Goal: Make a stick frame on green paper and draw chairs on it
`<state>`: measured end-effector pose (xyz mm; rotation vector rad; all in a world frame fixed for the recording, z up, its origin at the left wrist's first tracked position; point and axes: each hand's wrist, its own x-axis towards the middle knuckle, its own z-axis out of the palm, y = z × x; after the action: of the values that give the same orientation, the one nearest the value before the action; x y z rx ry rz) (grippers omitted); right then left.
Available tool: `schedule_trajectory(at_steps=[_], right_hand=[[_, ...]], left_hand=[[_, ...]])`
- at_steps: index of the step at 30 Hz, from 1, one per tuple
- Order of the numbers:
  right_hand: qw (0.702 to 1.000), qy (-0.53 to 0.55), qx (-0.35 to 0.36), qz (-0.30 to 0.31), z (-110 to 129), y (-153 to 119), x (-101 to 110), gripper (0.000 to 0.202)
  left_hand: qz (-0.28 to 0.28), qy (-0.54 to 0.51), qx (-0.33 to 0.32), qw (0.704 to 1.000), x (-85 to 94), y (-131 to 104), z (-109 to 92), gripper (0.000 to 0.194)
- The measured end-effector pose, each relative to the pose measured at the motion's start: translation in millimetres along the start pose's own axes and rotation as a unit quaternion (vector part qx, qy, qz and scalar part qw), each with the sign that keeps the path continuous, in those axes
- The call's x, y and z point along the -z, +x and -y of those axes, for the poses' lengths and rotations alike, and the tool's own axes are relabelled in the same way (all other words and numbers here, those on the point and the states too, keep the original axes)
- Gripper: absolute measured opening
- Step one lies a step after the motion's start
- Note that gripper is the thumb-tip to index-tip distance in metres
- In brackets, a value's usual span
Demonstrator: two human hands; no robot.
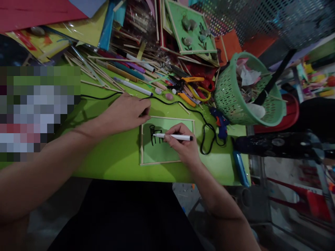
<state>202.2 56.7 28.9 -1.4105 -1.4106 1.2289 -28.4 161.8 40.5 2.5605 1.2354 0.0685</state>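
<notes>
In the head view, my right hand [181,141] grips a white marker pen [175,137] with a black end. Its tip points left, at black lines drawn on a green card [167,153] that has a border of thin wooden sticks. The lines form a small comb-like shape and several strokes; my fingers cover part of the drawing. At the card's upper left corner is my left hand [131,109], its fingers curled in. The thumb side lies at the border, and whatever the fingers may hold is hidden.
A black cord [167,103] runs behind the card to a blue glue gun [221,122]. A green basket [225,83] of scraps stands at the right. Pliers [193,79], markers and loose sticks [91,69] lie behind. A framed green picture [195,31] rests at the back.
</notes>
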Motion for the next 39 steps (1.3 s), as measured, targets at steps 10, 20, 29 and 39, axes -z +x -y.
schedule_trajectory(at_steps=[10,20,29,39], right_hand=[[1.000,0.002,-0.003,0.000,0.8,-1.0,0.2,0.020],[1.000,0.012,0.003,0.001,-2.5,-2.6,3.2,0.019],[0.983,0.096,0.078,-0.134,-0.3,-2.6,13.6,0.015],[0.973,0.111,0.105,-0.176,4.8,1.5,17.8,0.024]], left_hand=[[-0.007,-0.010,0.011,1.000,-6.9,2.5,2.9,0.029],[-0.013,-0.024,0.008,1.000,-7.1,2.2,2.6,0.024],[-0.041,-0.056,0.007,0.998,-6.1,0.1,3.8,0.019],[-0.069,-0.093,0.030,0.993,3.9,-5.0,0.6,0.015]])
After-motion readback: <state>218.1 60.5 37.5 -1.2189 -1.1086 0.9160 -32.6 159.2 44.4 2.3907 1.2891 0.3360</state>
